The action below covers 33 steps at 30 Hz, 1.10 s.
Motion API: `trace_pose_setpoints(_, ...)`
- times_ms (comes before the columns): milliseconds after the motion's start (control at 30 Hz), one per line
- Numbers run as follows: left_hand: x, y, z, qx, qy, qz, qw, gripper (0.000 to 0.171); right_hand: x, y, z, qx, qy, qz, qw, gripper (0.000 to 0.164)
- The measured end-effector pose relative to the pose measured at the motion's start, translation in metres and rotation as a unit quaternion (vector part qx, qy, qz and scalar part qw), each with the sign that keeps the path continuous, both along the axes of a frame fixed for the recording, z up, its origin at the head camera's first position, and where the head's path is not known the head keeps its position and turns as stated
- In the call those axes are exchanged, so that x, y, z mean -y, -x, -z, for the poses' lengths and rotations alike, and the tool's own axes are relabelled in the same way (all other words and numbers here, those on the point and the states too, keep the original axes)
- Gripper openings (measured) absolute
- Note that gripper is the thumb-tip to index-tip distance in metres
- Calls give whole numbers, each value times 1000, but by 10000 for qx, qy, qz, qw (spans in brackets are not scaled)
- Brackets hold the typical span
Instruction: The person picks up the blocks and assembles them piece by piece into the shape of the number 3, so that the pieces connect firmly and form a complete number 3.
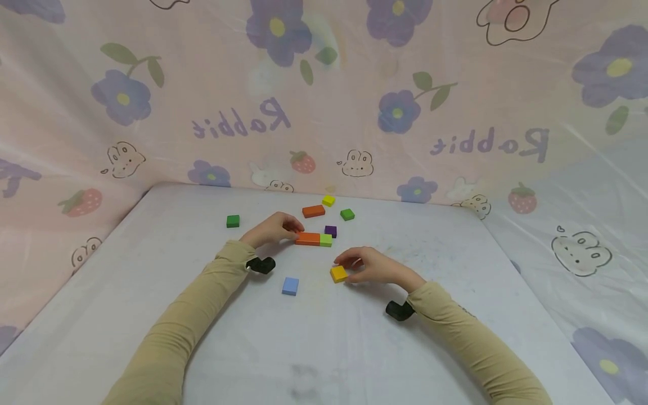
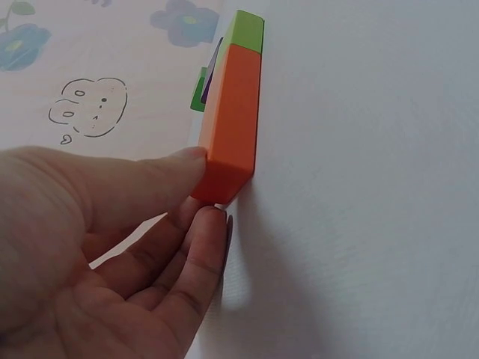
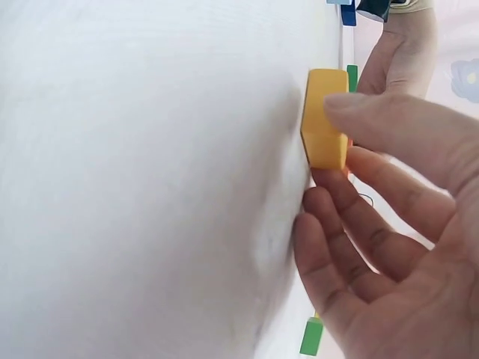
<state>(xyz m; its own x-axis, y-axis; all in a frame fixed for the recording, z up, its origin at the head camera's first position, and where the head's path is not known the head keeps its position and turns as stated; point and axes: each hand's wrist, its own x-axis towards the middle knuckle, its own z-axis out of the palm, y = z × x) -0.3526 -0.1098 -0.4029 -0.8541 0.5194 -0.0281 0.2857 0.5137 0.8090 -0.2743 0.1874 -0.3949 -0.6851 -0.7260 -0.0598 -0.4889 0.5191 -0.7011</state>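
Note:
My left hand (image 1: 273,228) is at the left end of a long orange block (image 1: 307,239), its thumb on one side and fingers curled at the end. A lime green block (image 1: 325,241) sits flush against the orange block's far end, making one straight row. Just behind that row lies a purple block (image 1: 331,230). In the right wrist view, a yellow block (image 3: 326,120) is pinched between the thumb and fingers of my right hand (image 3: 397,232). That hand is nearer to me than the row and slightly to its right.
A light blue block (image 1: 290,286) lies in front, left of the yellow one. Behind the row are another orange block (image 1: 313,211), a small bright yellow block (image 1: 328,201) and a green block (image 1: 347,214). A darker green block (image 1: 233,221) lies far left. Printed cloth (image 1: 324,84) hangs behind the white table (image 1: 253,349).

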Motion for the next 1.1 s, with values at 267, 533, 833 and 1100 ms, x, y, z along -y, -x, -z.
trace_pose_setpoints(267,-2,2,1,115,155,-199,9996,24,1,-2,1,-146,-9,28,9999,37)
trace_pose_setpoints(533,-4,2,1,101,211,-239,9994,23,1,-2,1,-242,31,3,9997,33)
trace_pose_setpoints(833,-4,0,1,80,127,-179,9997,24,2,-1,0,-226,-96,141,9996,32)
trace_pose_setpoints(1100,-3,0,0,88,156,-218,9996,23,5,5,-3,-269,-74,165,9995,32)
